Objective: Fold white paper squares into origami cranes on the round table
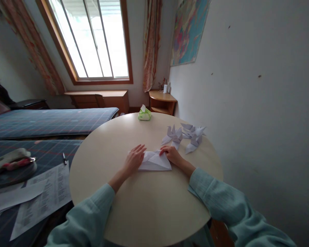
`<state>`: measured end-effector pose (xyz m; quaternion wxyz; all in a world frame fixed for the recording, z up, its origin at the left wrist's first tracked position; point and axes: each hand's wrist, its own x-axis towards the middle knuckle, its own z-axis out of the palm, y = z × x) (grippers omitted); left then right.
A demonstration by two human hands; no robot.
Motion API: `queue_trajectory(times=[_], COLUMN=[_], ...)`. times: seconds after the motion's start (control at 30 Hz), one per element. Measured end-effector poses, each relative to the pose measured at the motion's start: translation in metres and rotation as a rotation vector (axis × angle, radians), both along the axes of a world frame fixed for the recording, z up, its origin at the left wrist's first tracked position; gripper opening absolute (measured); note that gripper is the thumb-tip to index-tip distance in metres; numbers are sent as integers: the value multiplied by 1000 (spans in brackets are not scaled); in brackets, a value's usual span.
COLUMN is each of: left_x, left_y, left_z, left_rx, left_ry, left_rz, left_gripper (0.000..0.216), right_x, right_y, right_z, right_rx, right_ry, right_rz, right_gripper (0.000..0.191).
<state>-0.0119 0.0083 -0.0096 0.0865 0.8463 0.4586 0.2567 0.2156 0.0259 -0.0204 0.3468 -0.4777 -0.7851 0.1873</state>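
A folded sheet of white paper [155, 164] lies on the round table, its long straight edge toward me and creases across its top. My left hand [136, 158] rests over the paper's left end, fingers stretched out and close together. At the upper right edge, my right hand [171, 154] has its fingers bent and pinches the paper; the thumb is partly hidden. Just beyond the right hand stand several white folded-paper birds [173, 134], with more of them [194, 135] grouped farther right.
The round cream table [92, 171] reaches almost to the white wall on the right. A green tissue pack [144, 114] sits at its far edge. To the left, a bed with a plaid cover [51, 147] bears printed sheets [45, 195], a pen [64, 159] and a pouch-like item [12, 163].
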Motion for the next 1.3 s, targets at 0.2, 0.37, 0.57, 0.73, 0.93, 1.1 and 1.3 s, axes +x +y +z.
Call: queue_trajectory(times=[0.2, 0.37, 0.57, 0.73, 0.93, 1.1, 1.3], left_x=[25, 23, 25, 21, -3, -21, -23], left_y=[-14, -13, -11, -10, -7, -4, -4], left_z=[-17, -19, -23, -22, -22, -23, -25], left_rx=[-168, -143, -148, -159, -204, -216, -208], left_ry=[200, 232, 273, 231, 153, 154, 163], left_rz=[-120, -103, -89, -92, 10, 86, 85], left_gripper=[53, 53, 52, 52, 51, 53, 54], right_x=[-1, -24, -44, -38, -26, -13, -10], right_y=[-8, -20, -20, -24, -25, -23, -23], right_z=[10, 8, -16, -14, -13, -15, -16], right_rx=[62, 272, 22, -11, -22, -30, -27], right_ry=[-13, -53, -346, -418, -468, -477, -474], right_rz=[-135, -2, 244, 183, 141, 104, 100], right_gripper=[38, 41, 61, 68, 74, 76, 77])
